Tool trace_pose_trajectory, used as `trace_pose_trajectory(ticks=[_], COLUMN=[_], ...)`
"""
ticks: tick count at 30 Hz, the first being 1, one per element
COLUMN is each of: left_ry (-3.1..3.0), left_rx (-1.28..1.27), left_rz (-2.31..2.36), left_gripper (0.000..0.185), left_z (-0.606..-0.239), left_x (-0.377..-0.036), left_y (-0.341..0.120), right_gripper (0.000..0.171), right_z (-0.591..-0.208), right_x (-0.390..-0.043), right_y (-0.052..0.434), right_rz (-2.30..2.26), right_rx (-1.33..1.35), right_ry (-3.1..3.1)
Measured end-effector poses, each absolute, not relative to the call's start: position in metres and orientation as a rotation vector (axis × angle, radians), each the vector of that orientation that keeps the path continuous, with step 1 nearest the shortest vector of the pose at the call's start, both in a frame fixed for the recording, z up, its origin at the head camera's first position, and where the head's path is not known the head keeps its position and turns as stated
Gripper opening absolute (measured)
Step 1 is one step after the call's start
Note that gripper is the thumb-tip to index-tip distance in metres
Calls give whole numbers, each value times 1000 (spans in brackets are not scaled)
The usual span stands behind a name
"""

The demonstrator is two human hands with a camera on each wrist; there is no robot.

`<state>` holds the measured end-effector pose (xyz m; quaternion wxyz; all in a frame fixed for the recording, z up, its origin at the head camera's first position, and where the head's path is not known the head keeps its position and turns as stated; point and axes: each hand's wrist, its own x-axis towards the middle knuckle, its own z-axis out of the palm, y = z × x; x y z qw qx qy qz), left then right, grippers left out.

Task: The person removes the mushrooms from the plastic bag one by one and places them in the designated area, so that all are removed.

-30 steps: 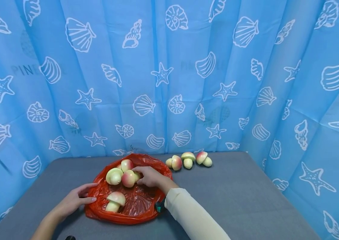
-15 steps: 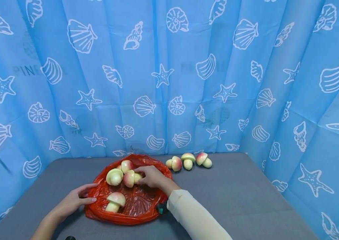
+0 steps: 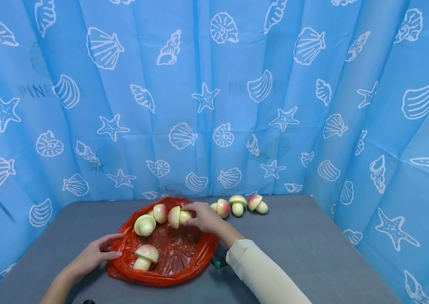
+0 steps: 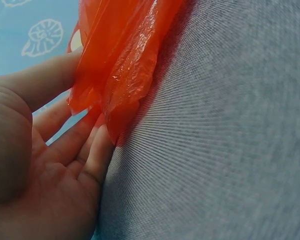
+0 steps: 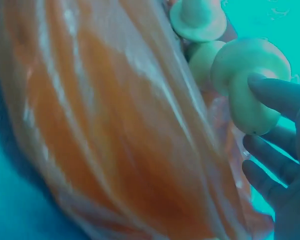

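Item: one cream-and-pink toy mushroom (image 3: 178, 216), soft-looking, held at its stem end by the right hand (image 3: 204, 217), fingers curled round it; it sits just above the far rim of a crumpled red plastic bag (image 3: 172, 253) spread open on a grey cloth-covered table (image 3: 313, 253). In the right wrist view the mushroom (image 5: 250, 85) shows cap-first with a fingertip (image 5: 275, 92) laid on its cap. Left hand (image 3: 94, 254): thumb and fingers pinch the bag's near-left edge and pin it to the table; the left wrist view shows the red film (image 4: 125, 75) gathered between thumb and fingers. In the bag: a pale green-capped mushroom (image 3: 144, 224), a pink-capped one (image 3: 160, 213) beside it, and a third standing upright (image 3: 144, 256) near the front. Outside the bag, in a row at the far edge of the table: three more mushrooms (image 3: 223, 207), (image 3: 237, 204), (image 3: 257, 203), just beside one another. Backdrop: blue curtain printed with white shells and starfish (image 3: 207, 95). Handling note, as a judgement: the held piece looks light and rounded, so a grip low on the stem with the cap clear of the film should keep it from snagging; the left hand's pin on the rim is what keeps the loose bag from dragging along
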<state>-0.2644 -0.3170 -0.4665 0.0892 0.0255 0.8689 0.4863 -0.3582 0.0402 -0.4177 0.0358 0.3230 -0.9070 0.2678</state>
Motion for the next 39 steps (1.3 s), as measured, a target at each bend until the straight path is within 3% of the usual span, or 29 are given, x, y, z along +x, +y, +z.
trace_pose_trajectory(ticks=[13, 39], left_ry=[2578, 2576], left_rx=[66, 70], left_rz=[1465, 1454], left_gripper=[68, 69], left_z=[-471, -466], left_x=[-267, -265], left_y=[-316, -317], right_gripper=[40, 44], right_z=[-406, -429], right_x=[-355, -363], right_y=[91, 177], right_rz=[873, 948], right_rx=[887, 548], right_ry=[-2502, -2083])
